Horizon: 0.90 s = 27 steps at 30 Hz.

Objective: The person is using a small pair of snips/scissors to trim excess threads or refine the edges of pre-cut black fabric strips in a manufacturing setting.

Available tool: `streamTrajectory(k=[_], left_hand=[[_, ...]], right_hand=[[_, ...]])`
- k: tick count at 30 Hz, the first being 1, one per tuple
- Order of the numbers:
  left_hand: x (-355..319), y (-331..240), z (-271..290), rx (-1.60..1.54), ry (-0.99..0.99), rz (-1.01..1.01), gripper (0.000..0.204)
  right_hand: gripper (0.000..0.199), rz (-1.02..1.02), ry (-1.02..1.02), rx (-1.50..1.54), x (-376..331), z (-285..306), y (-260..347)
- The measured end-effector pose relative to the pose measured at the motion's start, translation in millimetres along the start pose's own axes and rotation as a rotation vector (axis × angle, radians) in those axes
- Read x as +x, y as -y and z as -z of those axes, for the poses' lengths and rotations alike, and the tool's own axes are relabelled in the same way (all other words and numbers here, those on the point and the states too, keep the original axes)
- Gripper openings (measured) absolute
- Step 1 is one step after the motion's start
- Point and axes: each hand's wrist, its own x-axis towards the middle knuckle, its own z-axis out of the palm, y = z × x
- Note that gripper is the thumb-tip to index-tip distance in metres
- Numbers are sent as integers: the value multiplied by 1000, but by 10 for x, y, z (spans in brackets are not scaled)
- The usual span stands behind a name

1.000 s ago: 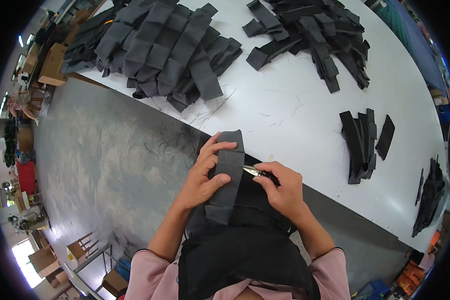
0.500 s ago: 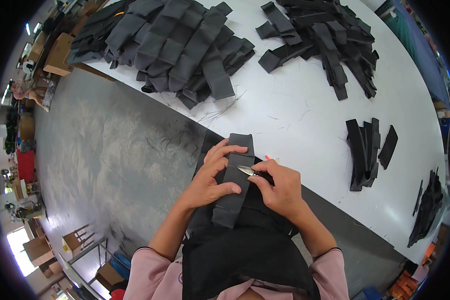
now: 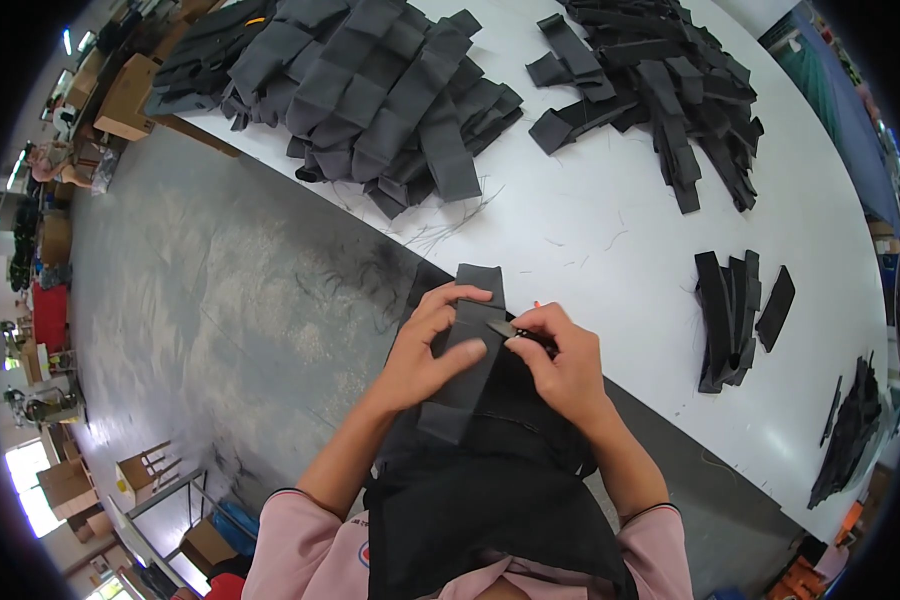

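Note:
A dark grey fabric strip (image 3: 470, 385) lies lengthwise over my lap, its far end near the table edge. My left hand (image 3: 425, 350) grips it from the left, with the fingers across its upper part and the thumb reaching over its face. In my right hand (image 3: 568, 365) are small thread snips (image 3: 503, 328), pinched between thumb and fingers. Their pointed metal blades lie over the strip's right edge, just right of my left fingers. Most of the snips' dark handle is hidden by my fingers.
The white table (image 3: 590, 270) bears a large heap of folded grey strips (image 3: 370, 100) and a second heap (image 3: 660, 90) at the far right. A small bundle (image 3: 727, 320) lies right, beside a single dark piece (image 3: 776, 308). Loose threads are scattered near the heaps.
The snips' blades have shifted slightly right and up, from the strip's middle toward its right edge. The strip's lower end has swung a little to the left. My left hand still grips the strip.

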Motion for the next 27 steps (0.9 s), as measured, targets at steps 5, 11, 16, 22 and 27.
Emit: streamTrajectory(k=[5,11,16,22,27], left_hand=[[15,-93,68,-236,-268,191,28],[122,-153,10,-273,-242,230,36],[119,-63,33,-270,-234,88,29],[54,97,6,-110,-227,-55,30],[127,-24,-1,-231,-240,-85,30]], right_hand=[[18,-185,-110,446,-122,52,-122],[15,-277,-16,469,-22,-101,53],[23,-125,71,401,267,-277,-26],[18,-272,-173,968,-32,-196,71],[22,-206,-191,917,32,-237,106]])
